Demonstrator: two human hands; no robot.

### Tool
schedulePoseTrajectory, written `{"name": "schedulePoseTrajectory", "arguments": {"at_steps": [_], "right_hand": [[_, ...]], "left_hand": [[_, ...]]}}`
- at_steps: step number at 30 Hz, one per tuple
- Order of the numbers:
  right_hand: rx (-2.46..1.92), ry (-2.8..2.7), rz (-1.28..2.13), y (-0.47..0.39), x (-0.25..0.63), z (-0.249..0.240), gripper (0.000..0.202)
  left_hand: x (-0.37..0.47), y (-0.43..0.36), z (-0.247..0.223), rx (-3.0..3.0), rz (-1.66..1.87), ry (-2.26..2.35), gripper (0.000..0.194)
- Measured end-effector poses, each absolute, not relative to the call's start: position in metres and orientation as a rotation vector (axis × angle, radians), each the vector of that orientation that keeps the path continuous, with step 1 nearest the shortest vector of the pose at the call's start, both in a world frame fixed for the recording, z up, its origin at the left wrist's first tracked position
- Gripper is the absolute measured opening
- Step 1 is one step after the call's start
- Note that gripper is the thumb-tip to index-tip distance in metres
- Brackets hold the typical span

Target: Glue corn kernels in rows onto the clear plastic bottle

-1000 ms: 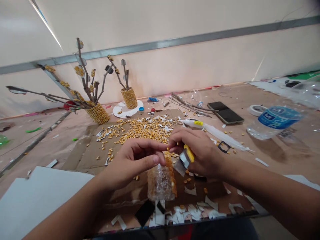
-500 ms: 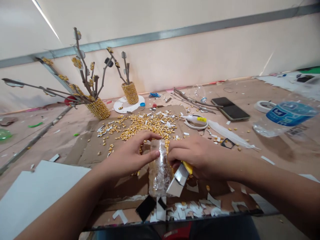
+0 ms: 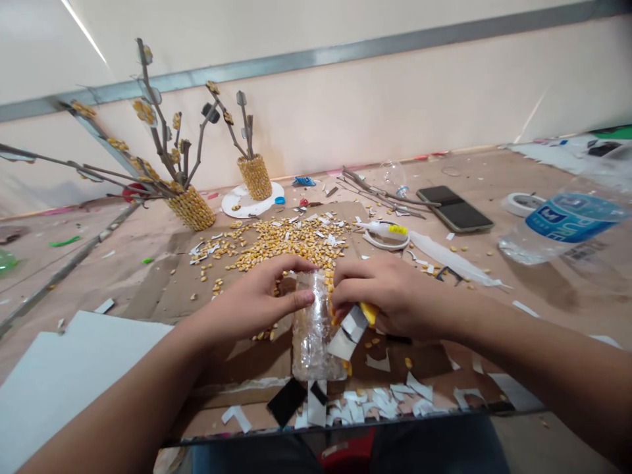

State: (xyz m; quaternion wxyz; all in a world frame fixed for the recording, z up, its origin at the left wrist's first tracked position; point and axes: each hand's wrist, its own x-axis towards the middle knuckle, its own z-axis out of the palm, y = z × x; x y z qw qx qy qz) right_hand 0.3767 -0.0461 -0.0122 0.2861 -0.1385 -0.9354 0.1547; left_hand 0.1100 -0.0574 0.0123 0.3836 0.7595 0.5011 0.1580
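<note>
A clear plastic bottle piece (image 3: 309, 336), shiny like a wrapped cylinder, stands near the table's front edge, with corn kernels stuck in a strip on its right side. My left hand (image 3: 266, 289) is curved round its upper left, thumb against the front. On the other side my right hand (image 3: 380, 289) has its bent fingertips at the kernel strip. Tucked in the right hand is what looks like a yellow box cutter (image 3: 353, 326), its flat silver end pointing down and left. Loose corn kernels (image 3: 286, 243) lie spread on cardboard behind the bottle.
Behind stand two kernel-covered pots (image 3: 191, 209) holding twigs. To the right lie a glue tube (image 3: 388, 229), a phone (image 3: 454, 209), a tape roll (image 3: 523, 203) and a water bottle (image 3: 563, 224). White scraps (image 3: 375, 405) litter the front edge; white board (image 3: 83, 375) lies left.
The view has shifted slightly, so the scene sits a little higher. Both hands keep nearly the same place at the bottle; a kernel now shows near its lower right.
</note>
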Motion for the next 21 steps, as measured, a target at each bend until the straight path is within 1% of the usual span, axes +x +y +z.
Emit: {"name": "schedulePoseTrajectory", "arguments": {"at_steps": [6, 13, 18, 21], "right_hand": [[-0.377, -2.485, 0.483, -0.0477, 0.378, -0.0127, 0.035], [-0.438, -2.475, 0.502, -0.0492, 0.3787, -0.0132, 0.04], [-0.449, -2.442, 0.408, -0.048, 0.3772, -0.0127, 0.033], [-0.457, -2.406, 0.435, -0.0494, 0.3769, -0.0117, 0.029]], "left_hand": [[0.1092, -0.0574, 0.0119, 1.89, 0.364, 1.277, 0.052], [0.1086, -0.0566, 0.0116, 1.894, 0.362, 1.277, 0.053], [0.1105, -0.0563, 0.0122, 1.883, 0.367, 1.265, 0.052], [0.1106, -0.0561, 0.0119, 1.897, 0.402, 1.256, 0.05]]}}
